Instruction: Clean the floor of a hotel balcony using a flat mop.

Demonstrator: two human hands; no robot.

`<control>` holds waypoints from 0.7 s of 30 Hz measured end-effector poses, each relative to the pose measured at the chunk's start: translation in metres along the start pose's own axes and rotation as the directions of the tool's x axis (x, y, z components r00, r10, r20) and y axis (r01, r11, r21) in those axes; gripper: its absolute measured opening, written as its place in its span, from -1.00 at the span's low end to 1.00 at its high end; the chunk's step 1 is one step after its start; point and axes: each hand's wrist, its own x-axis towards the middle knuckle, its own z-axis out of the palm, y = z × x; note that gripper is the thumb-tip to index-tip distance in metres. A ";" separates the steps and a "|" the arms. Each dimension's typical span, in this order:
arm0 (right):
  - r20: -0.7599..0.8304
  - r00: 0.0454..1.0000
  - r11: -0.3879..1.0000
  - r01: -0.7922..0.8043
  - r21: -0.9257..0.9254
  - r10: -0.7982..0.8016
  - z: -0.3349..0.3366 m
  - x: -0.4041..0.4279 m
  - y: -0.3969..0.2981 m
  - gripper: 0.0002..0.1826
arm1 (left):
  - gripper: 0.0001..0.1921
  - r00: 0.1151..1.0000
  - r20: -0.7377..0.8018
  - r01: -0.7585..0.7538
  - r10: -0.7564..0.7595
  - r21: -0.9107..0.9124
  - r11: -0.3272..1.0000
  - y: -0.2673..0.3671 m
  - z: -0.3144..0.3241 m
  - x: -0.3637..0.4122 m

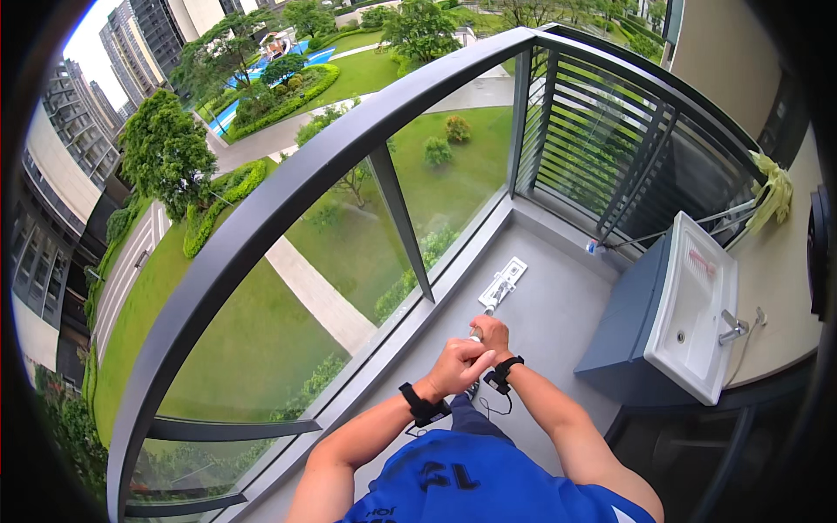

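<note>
A white flat mop [513, 269] rests its rectangular head on the grey balcony floor [552, 297] ahead of me. Its handle runs back towards my body, strongly foreshortened. My right hand [494, 333] grips the handle on the side nearer the mop head. Just behind it, my left hand [458, 367] closes over the handle's near end, thumb stretched towards the right wrist. Both hands hide much of the handle. Each wrist wears a black strap with a small device and a cable.
A dark metal railing [340, 140] with glass panels curves along the left. On the right stands a white washbasin [686, 327] with a faucet [732, 327] on a blue-grey cabinet [624, 314]. Yellow-green gloves or cloth [771, 196] hang behind it, near several poles. Louvres [588, 131] close the far end.
</note>
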 end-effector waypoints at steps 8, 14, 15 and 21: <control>0.313 0.915 0.959 0.281 -0.043 -0.254 -0.009 -0.087 -0.157 -0.90 | -0.79 0.983 -0.076 0.150 -0.166 -0.182 0.972 0.115 -0.073 -0.127; 0.455 0.859 0.953 0.296 -0.070 -0.233 -0.011 -0.121 -0.183 -0.88 | -0.86 0.972 -0.125 0.165 -0.200 -0.246 0.955 0.135 -0.076 -0.167; 0.449 0.864 0.955 0.289 -0.071 -0.228 -0.012 -0.123 -0.181 -0.88 | -0.85 0.949 -0.187 0.201 -0.254 -0.262 0.944 0.135 -0.071 -0.169; 0.314 0.923 0.968 0.248 -0.040 -0.223 -0.033 -0.111 -0.155 -0.86 | -0.90 0.978 -0.184 0.030 -0.102 -0.359 0.933 0.123 -0.049 -0.125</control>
